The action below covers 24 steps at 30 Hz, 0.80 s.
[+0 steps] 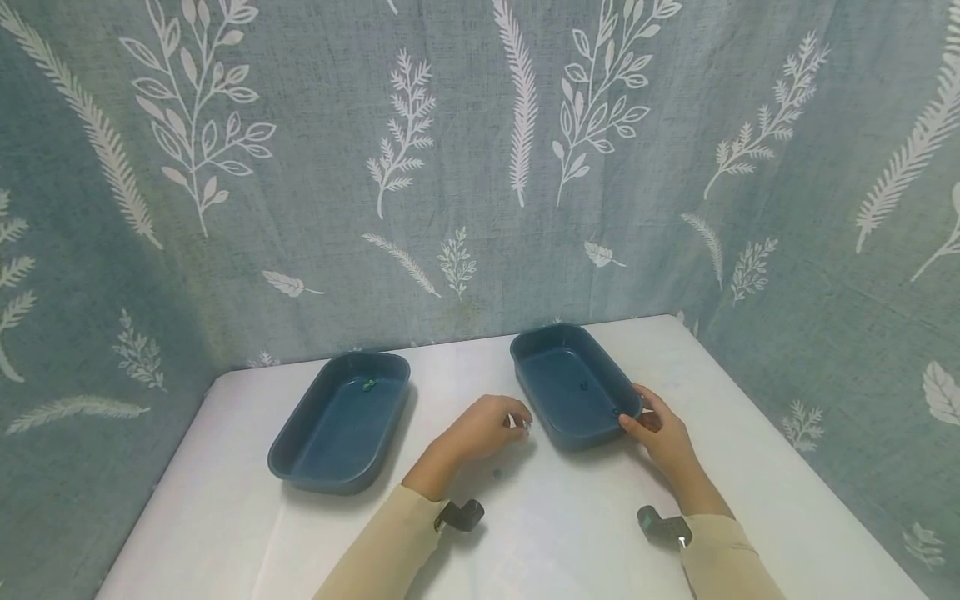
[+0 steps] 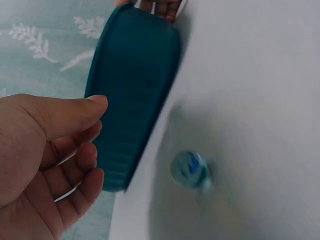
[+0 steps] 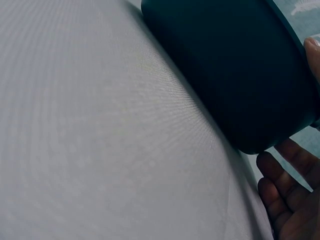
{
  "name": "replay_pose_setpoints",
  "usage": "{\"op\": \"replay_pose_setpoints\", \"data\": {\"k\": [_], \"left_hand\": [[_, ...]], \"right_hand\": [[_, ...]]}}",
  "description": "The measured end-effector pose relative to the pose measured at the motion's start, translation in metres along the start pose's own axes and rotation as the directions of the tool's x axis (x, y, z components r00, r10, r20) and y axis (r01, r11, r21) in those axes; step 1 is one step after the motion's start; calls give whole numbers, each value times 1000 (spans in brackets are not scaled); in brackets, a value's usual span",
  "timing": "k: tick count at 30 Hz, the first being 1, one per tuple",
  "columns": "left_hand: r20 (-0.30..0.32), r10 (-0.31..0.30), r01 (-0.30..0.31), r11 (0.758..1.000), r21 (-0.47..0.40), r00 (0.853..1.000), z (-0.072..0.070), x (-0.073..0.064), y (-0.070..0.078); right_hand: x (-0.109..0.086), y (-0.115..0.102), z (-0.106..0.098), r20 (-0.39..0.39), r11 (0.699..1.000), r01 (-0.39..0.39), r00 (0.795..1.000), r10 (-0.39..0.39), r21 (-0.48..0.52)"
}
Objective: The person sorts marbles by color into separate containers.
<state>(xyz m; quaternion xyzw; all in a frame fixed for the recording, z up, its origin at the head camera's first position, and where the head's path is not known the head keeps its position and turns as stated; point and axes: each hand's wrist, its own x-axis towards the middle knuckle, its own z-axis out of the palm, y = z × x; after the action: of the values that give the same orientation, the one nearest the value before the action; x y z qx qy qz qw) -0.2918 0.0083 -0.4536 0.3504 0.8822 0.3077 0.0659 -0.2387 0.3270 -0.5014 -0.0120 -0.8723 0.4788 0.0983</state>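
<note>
Left of the right-hand blue tray (image 1: 558, 371), my left hand (image 1: 491, 429) is above the table with thumb and fingers curled together. A small pale, glassy bit (image 1: 527, 427) shows at its fingertips; the left wrist view does not show it. Below that hand a small clear round piece with blue inside (image 2: 189, 169) appears blurred against the white tabletop. My right hand (image 1: 663, 437) grips the tray's near right corner, thumb on the rim and fingers against the outside. Small dark pieces (image 1: 583, 386) lie inside this tray.
A second blue tray (image 1: 279, 462) stands on the left of the white table (image 1: 562, 542), with small green pieces (image 1: 369, 385) at its far end. A leaf-patterned curtain (image 1: 465, 167) hangs behind the table and along both sides.
</note>
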Motion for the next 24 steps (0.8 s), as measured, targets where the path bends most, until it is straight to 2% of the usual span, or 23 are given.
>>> {"op": "replay_pose_setpoints", "data": {"k": [15,24], "left_hand": [[-49,76,-75,997,29,996,7,19,17],[-43,76,-75,997,21,996,14,26,27]], "right_hand": [[0,0,-1,7,1000,15,1000,-15,22],[2,0,-1,5,1000,19,1000,-19,24]]}}
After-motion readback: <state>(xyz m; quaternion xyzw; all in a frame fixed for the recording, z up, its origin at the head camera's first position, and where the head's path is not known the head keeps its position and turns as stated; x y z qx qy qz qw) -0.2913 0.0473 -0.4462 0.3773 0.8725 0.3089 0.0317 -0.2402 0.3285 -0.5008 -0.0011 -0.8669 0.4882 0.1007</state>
